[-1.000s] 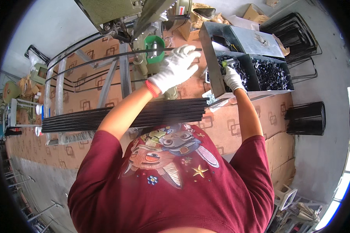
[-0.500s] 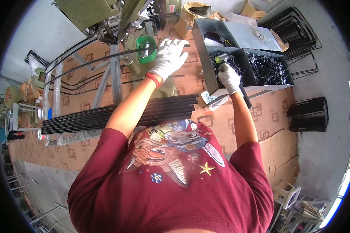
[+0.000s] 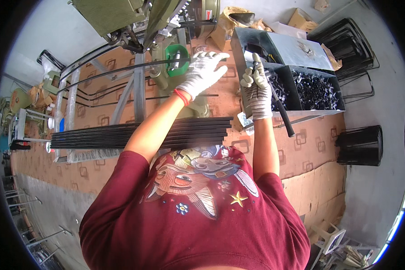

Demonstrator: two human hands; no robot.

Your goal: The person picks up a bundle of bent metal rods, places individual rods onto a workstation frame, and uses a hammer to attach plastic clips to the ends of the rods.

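Observation:
My left hand [image 3: 203, 74], in a white glove, is closed over the right end of a long black rod [image 3: 162, 61]. The rod's tip is hidden by the fingers. My right hand [image 3: 258, 92], also gloved, is turned palm up at the left side of a grey metal parts box [image 3: 280, 107]. Between its thumb and fingertips is a small dark piece [image 3: 255, 65], too small to make out fully. Beside that hand, a black-handled hammer [image 3: 282, 110] leans over the box's front edge, its head mostly hidden. Small black clips [image 3: 316, 90] fill the box's compartments.
A bundle of black rods [image 3: 184, 131] lies across in front of me. A green machine [image 3: 112, 18] stands at the upper left, near a green tray [image 3: 177, 67] holding a metal cylinder. Bent black frames [image 3: 360, 145] lean on the right wall. A metal frame [image 3: 140, 85] stands left.
My right hand has come out of the clip compartment, moved left and turned palm up with a small dark piece. My left hand stays at the rod. The view has shifted slightly.

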